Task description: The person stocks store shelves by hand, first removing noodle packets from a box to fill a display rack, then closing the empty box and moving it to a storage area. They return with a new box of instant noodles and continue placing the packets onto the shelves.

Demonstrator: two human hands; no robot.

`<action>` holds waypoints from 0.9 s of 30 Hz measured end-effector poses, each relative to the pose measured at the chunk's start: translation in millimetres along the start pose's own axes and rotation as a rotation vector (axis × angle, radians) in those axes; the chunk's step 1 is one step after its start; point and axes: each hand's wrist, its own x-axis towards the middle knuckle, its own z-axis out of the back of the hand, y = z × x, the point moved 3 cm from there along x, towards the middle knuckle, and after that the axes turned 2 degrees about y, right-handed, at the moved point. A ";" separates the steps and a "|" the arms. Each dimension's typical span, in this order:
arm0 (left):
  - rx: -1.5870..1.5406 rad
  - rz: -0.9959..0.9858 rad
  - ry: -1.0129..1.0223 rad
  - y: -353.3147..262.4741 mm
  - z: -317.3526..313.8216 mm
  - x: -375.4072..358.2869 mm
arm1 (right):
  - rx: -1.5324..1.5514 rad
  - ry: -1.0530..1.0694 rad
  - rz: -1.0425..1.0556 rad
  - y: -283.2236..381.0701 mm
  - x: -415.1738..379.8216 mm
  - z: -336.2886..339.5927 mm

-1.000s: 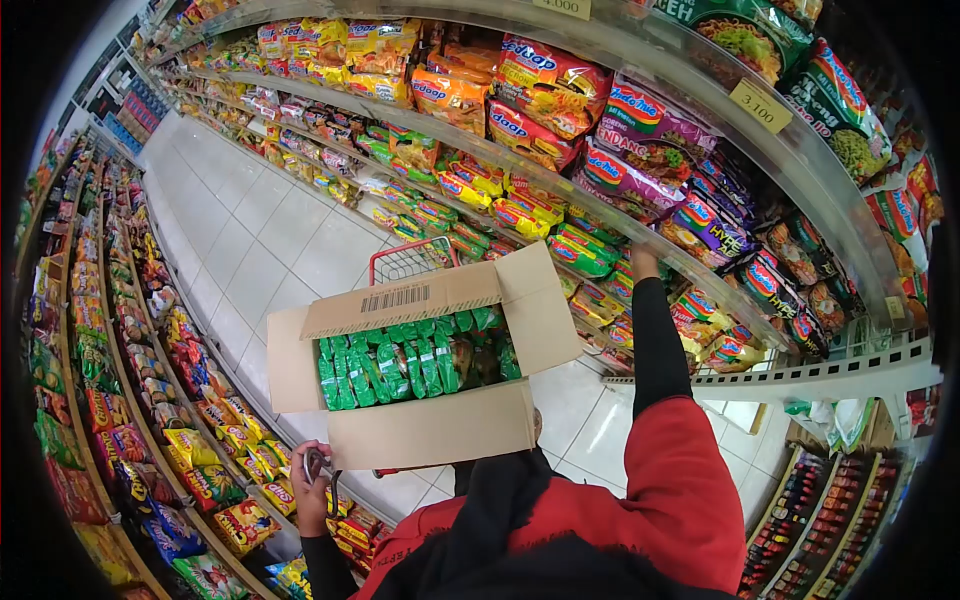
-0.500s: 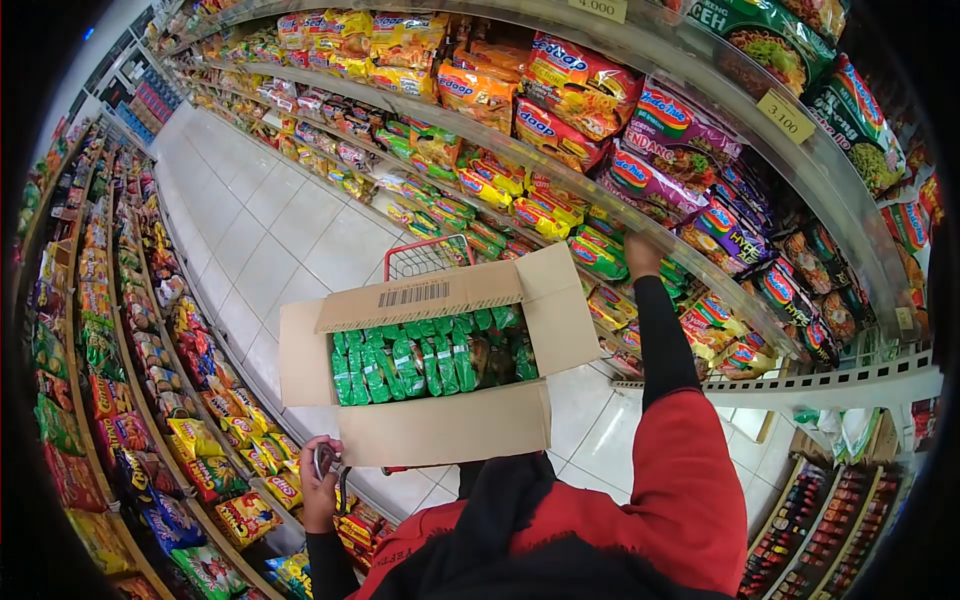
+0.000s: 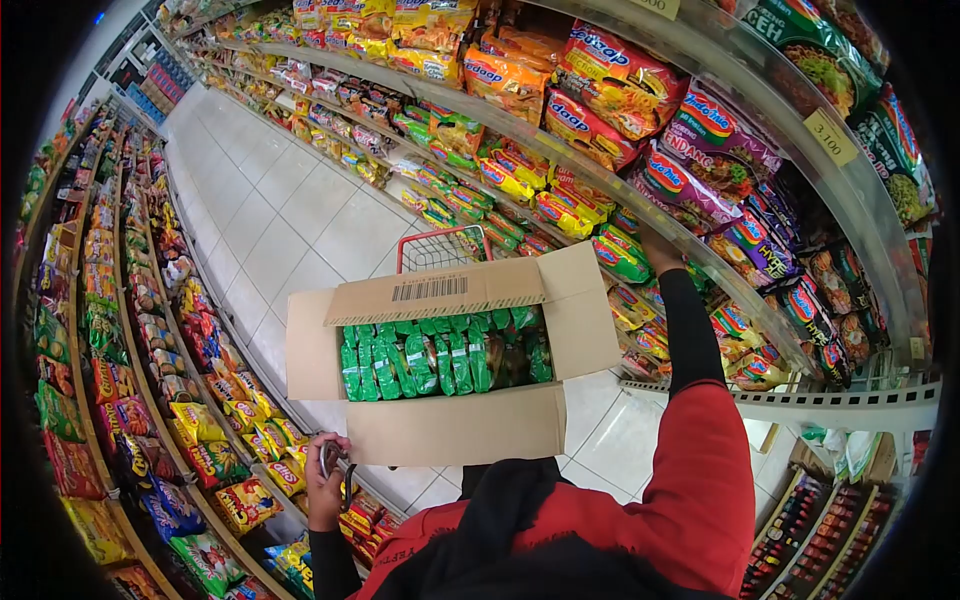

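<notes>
An open cardboard box (image 3: 455, 425) with several green packets (image 3: 420, 362) inside sits on a red-rimmed shopping cart (image 3: 445, 240). My left hand (image 3: 325, 482) is closed around a dark, ring-shaped object (image 3: 334, 460) whose kind I cannot make out, just off the box's near left corner. On the right, my right hand (image 3: 662, 250) reaches into a lower shelf among noodle packets, beside green packs (image 3: 620, 252). Its fingers are hidden under the shelf edge above.
Shelves of noodle packets, with a clear front rail (image 3: 600, 185) and a price tag (image 3: 830, 137), curve along the right. Snack shelves (image 3: 215, 460) run down the left. Tiled floor (image 3: 290, 200) stretches ahead between them. Bottles (image 3: 800, 515) stand at the lower right.
The view has shifted slightly, so box and shelves sit a little differently in it. My right hand is deeper in the shelf, with less of it showing. My left hand keeps its hold.
</notes>
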 end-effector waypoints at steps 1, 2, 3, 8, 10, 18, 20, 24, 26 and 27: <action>-0.010 -0.003 0.003 -1.5 -0.5 0.3 | -0.004 0.001 -0.006 -1.3 4.6 -7.3; -0.024 0.000 0.010 -0.6 0.4 0.3 | -0.006 0.000 -0.013 -1.8 8.8 -14.0; -0.026 0.004 0.007 -1.2 1.3 -0.2 | -0.011 -0.006 -0.011 -3.5 12.8 -22.7; -0.013 0.012 0.032 -3.6 0.0 1.0 | 0.099 -0.236 0.069 24.7 -22.8 58.4; -0.034 0.009 0.041 -4.8 -0.8 1.4 | 0.023 -0.245 0.076 31.5 -34.5 80.1; -0.032 -0.063 0.104 6.9 6.9 3.4 | 0.632 -0.439 -0.079 85.5 -140.3 174.2; -0.018 -0.067 0.108 3.5 5.0 3.6 | 0.736 -0.346 0.057 128.6 -172.5 201.6; -0.005 -0.099 0.136 7.2 9.3 5.5 | 0.428 -0.531 0.481 176.9 -177.6 239.0; -0.022 -0.087 0.143 9.4 10.1 7.0 | 0.235 -0.447 0.528 199.6 -177.5 256.5; -0.024 -0.096 0.156 8.0 9.5 7.2 | 0.056 -0.347 0.582 211.6 -178.6 260.7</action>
